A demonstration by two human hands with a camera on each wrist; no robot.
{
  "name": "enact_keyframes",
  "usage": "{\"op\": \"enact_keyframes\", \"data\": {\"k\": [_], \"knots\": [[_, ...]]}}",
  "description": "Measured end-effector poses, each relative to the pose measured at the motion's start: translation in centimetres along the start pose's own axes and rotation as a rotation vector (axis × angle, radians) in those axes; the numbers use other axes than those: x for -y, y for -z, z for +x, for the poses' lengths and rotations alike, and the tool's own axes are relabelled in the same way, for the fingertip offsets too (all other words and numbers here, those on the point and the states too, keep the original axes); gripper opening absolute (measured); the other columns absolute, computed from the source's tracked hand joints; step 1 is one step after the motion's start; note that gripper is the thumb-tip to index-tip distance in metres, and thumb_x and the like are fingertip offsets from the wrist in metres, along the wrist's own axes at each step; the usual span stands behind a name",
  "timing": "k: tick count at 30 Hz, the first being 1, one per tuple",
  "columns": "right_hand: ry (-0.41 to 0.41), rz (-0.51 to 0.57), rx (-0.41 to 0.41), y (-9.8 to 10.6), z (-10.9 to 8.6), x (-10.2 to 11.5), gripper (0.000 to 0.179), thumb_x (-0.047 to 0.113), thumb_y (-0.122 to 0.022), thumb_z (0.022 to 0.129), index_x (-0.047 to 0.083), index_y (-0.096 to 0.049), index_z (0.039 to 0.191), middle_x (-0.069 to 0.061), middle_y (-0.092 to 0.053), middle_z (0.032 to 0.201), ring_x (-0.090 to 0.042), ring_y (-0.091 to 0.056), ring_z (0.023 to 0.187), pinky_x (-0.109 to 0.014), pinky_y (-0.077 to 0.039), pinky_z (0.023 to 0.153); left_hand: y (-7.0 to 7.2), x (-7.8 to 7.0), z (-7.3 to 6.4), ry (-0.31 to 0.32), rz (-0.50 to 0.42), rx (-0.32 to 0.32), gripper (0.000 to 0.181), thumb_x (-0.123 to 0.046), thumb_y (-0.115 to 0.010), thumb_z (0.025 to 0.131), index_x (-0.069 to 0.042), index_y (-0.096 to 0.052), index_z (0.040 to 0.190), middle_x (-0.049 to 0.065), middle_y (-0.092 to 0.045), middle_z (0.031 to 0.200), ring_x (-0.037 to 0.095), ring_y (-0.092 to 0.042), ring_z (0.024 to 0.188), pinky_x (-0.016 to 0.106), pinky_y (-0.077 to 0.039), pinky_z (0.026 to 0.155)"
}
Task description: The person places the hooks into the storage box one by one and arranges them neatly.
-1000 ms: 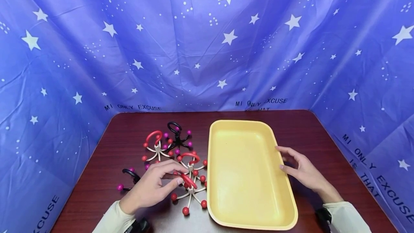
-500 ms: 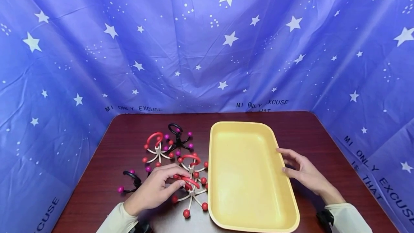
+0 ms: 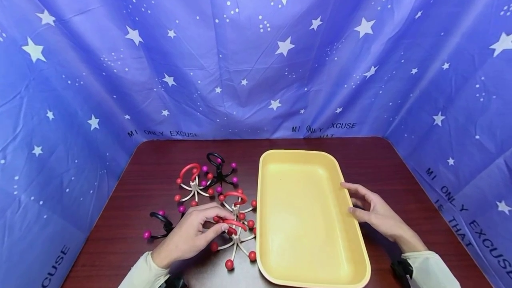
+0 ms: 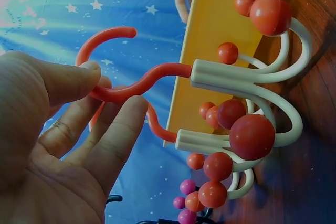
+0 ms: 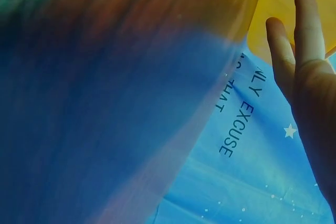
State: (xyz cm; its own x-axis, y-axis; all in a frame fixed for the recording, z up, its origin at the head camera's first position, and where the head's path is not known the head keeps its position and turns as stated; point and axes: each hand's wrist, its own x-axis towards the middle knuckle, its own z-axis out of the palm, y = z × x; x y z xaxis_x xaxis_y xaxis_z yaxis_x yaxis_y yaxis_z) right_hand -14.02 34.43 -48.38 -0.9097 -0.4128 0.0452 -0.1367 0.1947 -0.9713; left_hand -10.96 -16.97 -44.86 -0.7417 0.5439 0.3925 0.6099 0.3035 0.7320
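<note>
A: L hand (image 3: 190,232) doing what?
B: Pinching red hook (image 3: 240,225) of nearest white-legged stand (image 3: 236,238), thumb + fingers.
A: Stand's pos rel. to hand?
B: Just R of fingertips, betw. hand & yellow tray (image 3: 308,217). 2nd red-topped stand (image 3: 235,208) right behind.
A: R hand (image 3: 376,211)?
B: Fingers extended, tips on tray's R rim.

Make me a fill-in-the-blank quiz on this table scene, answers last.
The left grip pinches a cream-legged stand by its curved top, coloured ____.
The tray beside the right grip is coloured ____.
In the head view, ____ stands show cream legs.
The cloth backdrop is printed with five-pointed white ____.

Missing words: red; yellow; three; stars.
</note>
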Motion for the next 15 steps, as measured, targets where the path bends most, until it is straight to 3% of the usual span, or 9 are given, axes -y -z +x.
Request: {"op": "enact_keyframes", "data": {"k": [15], "knots": [[0.007, 0.058, 0.052, 0.2, 0.1, -0.1, 0.064, -0.007, -0.054, 0.104, -0.008, -0.024, 0.161, -0.001, -0.053, 0.146, -0.013, -0.07, 0.117, -0.04, -0.065, 0.082, 1.3, -0.7, -0.3, 0.016, -0.004, -0.053, 0.026, -0.01, -0.076, 0.098, -0.027, -0.076, 0.119, -0.01, -0.075, 0.108, 0.004, -0.071, 0.094, 0.026, -0.063, 0.074]]}}
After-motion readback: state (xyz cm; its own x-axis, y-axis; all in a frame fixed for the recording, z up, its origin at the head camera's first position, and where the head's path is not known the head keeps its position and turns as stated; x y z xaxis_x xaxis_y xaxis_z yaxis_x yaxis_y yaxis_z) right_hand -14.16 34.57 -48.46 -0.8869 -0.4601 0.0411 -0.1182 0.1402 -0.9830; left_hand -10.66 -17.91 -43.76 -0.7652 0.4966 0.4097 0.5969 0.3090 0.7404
